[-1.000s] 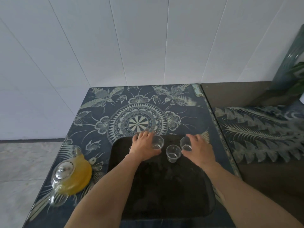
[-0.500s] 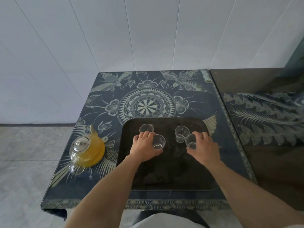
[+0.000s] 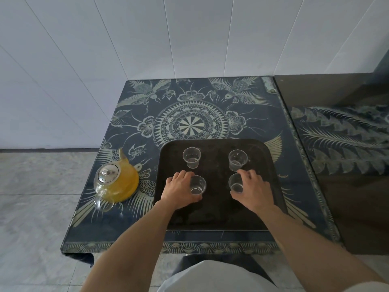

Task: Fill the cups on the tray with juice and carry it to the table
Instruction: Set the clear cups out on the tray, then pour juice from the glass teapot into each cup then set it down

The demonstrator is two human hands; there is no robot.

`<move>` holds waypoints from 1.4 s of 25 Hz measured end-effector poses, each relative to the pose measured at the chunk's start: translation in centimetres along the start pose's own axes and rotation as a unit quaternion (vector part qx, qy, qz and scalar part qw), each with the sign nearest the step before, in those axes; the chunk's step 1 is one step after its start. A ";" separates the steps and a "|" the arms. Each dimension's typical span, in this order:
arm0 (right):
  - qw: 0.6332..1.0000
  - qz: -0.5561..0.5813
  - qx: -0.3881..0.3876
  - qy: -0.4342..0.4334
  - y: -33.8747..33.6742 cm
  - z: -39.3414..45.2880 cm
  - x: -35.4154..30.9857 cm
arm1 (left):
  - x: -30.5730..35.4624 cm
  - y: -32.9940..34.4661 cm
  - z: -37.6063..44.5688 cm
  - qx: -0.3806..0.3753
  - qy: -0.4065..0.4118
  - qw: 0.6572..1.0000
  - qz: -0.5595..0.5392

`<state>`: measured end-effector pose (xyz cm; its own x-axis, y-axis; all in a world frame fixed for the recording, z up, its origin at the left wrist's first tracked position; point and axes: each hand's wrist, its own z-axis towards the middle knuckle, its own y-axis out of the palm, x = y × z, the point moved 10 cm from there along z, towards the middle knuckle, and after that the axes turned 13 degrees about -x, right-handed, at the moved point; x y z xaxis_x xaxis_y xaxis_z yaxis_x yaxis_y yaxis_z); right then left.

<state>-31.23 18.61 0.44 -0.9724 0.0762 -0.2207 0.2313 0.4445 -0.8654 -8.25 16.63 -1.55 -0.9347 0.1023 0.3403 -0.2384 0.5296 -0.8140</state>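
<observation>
A dark tray (image 3: 216,216) lies on a blue patterned table (image 3: 189,102). Several clear plastic cups stand on it, all without juice: a far left cup (image 3: 191,157), a far right cup (image 3: 237,160), a near left cup (image 3: 197,185) and a near right cup (image 3: 235,183). My left hand (image 3: 179,189) wraps the near left cup from its left side. My right hand (image 3: 253,190) grips the near right cup from its right side. A glass teapot (image 3: 115,182) full of orange juice, with a metal lid, stands on the table left of the tray.
A white panelled wall rises behind the table. A dark brown cabinet top (image 3: 328,87) adjoins the table on the right, with a patterned cloth (image 3: 345,135) on it. Grey tiled floor (image 3: 35,207) lies to the left and below.
The cups, bunched at the tray's far edge a second ago, now stand spread in a square. Both hands have drawn the two near cups toward me. The view has pulled back.
</observation>
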 end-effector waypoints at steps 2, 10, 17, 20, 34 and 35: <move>1.000 0.001 -0.008 0.003 0.4 0.1 -0.1 | -0.3 0.4 0.1 -0.009 0.000 1.000 -0.005; 0.999 -0.002 -0.031 0.007 1.6 0.4 0.4 | -0.6 1.0 0.3 -0.032 0.002 0.999 -0.011; 0.993 -0.060 0.069 -0.068 -1.3 0.2 -1.9 | -1.1 0.8 -0.3 -0.046 -0.018 0.998 -0.045; 0.987 -0.063 0.092 -0.117 -3.1 0.7 -3.7 | -2.0 -0.6 -1.0 -0.005 -0.043 0.997 -0.056; 0.948 -0.103 0.058 -0.294 -5.3 5.3 -17.3 | -12.5 -6.7 -11.2 0.228 -0.240 0.942 -0.058; 0.947 -0.109 0.054 -0.298 -5.0 5.5 -18.2 | -13.5 -6.9 -11.9 0.237 -0.247 0.938 -0.058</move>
<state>-14.48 10.13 6.30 -0.8138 -0.5382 -0.2191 0.0607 0.2962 -0.9532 9.14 21.66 5.08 -0.8751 -0.3979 0.2754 -0.3275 0.0680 -0.9424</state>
